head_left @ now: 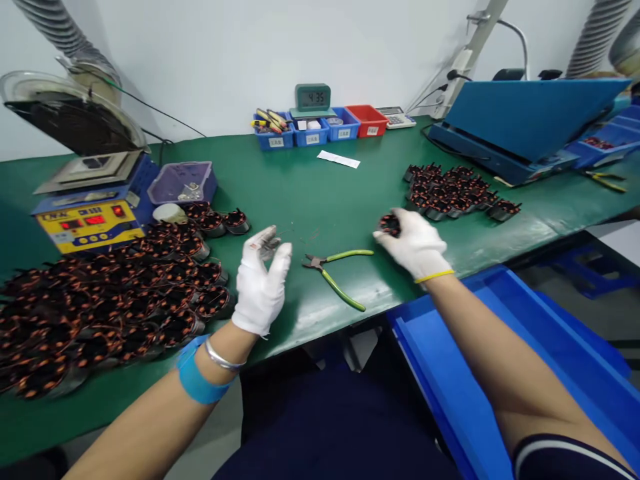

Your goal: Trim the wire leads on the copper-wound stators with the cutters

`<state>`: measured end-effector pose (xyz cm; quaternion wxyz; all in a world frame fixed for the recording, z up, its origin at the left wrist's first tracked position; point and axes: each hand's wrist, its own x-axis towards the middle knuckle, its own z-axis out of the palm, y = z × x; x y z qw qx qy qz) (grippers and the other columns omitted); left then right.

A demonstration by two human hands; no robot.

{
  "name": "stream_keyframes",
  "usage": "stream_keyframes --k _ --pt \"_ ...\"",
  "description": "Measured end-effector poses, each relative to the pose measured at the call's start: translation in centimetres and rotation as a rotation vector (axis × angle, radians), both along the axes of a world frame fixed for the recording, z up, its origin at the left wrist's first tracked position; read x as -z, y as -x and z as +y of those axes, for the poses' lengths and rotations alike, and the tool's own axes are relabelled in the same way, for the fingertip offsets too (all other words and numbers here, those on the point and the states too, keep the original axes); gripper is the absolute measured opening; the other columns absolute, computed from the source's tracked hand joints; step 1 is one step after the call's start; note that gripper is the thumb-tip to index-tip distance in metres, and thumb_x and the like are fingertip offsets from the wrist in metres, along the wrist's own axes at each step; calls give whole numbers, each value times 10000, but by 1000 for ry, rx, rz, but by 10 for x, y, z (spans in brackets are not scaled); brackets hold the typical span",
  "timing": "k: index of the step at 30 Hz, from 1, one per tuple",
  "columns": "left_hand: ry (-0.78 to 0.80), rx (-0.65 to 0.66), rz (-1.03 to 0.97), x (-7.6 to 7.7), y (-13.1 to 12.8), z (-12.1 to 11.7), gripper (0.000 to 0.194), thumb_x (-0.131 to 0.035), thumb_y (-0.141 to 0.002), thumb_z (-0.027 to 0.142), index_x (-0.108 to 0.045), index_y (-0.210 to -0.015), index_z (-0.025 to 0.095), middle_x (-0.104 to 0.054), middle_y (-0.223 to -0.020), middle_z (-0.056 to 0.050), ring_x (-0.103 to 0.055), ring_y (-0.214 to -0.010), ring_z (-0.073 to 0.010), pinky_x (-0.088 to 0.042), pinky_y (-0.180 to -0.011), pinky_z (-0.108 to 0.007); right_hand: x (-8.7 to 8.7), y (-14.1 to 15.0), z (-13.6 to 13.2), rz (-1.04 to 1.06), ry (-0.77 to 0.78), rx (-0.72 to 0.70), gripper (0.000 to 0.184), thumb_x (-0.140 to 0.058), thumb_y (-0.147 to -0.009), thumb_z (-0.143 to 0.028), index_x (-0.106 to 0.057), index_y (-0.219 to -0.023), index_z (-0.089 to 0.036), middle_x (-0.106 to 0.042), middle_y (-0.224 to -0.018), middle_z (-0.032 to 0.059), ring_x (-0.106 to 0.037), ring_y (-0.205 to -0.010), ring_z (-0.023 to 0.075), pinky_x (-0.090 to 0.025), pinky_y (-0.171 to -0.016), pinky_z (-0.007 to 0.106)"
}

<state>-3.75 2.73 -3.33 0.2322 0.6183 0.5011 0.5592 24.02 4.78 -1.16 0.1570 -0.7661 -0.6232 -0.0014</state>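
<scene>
My right hand (pixel 414 241), in a white glove, grips a copper-wound motor stator (pixel 389 225) just above the green tabletop. My left hand (pixel 263 280), gloved too, has its thumb apart from its half-curled fingers; nothing shows between them, and the fingertips look dirty. Between the hands lie diagonal cutters (pixel 337 275) with green handles spread. Beside my left hand, many stators (pixel 125 303) crowd the left of the table. A smaller group of stators (pixel 450 190) sits beyond my right hand.
A soldering unit (pixel 93 223) and a purple bin (pixel 183 183) stand at the left. Small blue bins (pixel 276 139), a red bin (pixel 367 121) and a clock (pixel 313 98) line the wall. Right are a blue machine (pixel 525 127) and, below the table edge, a blue crate (pixel 450 380).
</scene>
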Motion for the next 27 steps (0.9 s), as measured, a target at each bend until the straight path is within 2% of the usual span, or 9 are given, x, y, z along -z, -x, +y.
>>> stream_keyframes --k 4,7,9,10,12,17,21,24,27 --pt "74 63 242 1 -7 -10 482 -586 -878 495 -527 -1227 168 -624 -1251 -129 -626 -1136 -239 -493 -1030 -455 4 -51 10 -237 -37 138 578 -479 -918 -514 -581 -1314 -105 -561 -1282 283 -555 -1146 415 -414 -852 470" --pt "31 121 403 1 -9 -14 425 -617 -859 438 -553 -1174 160 -636 -1235 -130 -610 -1180 -241 -494 -1036 -427 7 -30 0 -211 -185 186 728 -563 -866 -508 -433 -1450 -94 -486 -1368 317 -516 -1194 446 -404 -868 488" --pt "-13 136 431 0 -8 -12 408 -625 -853 414 -556 -1164 160 -649 -1210 -126 -607 -1189 -234 -501 -1031 -403 10 5 -18 -17 -77 60 824 -575 -839 -567 -315 -1520 -182 -589 -1258 247 -632 -1004 382 -459 -746 446" --pt "-29 128 427 0 -6 -11 400 -626 -853 408 -556 -1160 163 -655 -1198 -121 -612 -1181 -228 -506 -1024 -392 12 25 -29 91 42 -110 837 -564 -845 -569 -261 -1539 -211 -650 -1161 184 -663 -914 334 -476 -707 406" --pt "-50 92 402 -3 -3 -7 376 -621 -858 402 -559 -1150 173 -661 -1187 -110 -632 -1140 -213 -516 -1005 -375 15 64 -50 13 201 -386 750 -558 -843 -535 -348 -1504 -251 -667 -1144 128 -667 -885 311 -479 -711 380" --pt "-94 -15 289 -6 7 1 378 -590 -887 405 -547 -1181 171 -663 -1179 -106 -663 -1037 -184 -540 -945 -355 19 104 -69 -81 220 -518 655 -477 -862 -305 -376 -1508 -256 -683 -1106 102 -656 -837 264 -457 -666 322" --pt "-235 -44 441 2 -3 -10 500 -589 -884 422 -503 -1275 122 -576 -1330 -199 -562 -1255 -259 -471 -1048 -421 21 68 -67 339 23 -345 660 -519 -848 -370 -403 -1482 -229 -657 -916 46 -589 -676 188 -476 -637 300" --pt "-217 316 820 9 -31 -25 731 -565 -849 591 -446 -1388 113 -419 -1506 -222 -343 -1439 -343 -305 -1169 -518 22 32 -63 647 -262 -57 678 -520 -845 -397 -393 -1465 -155 -554 -775 3 -472 -566 146 -461 -582 285" --pt "-105 574 1014 13 -75 -26 846 -424 -849 732 -421 -1433 120 -374 -1549 -189 -302 -1455 -351 -239 -1189 -540 24 4 -52 716 -402 144 707 -520 -801 -375 -406 -1435 -83 -469 -721 -10 -437 -569 146 -447 -576 291"
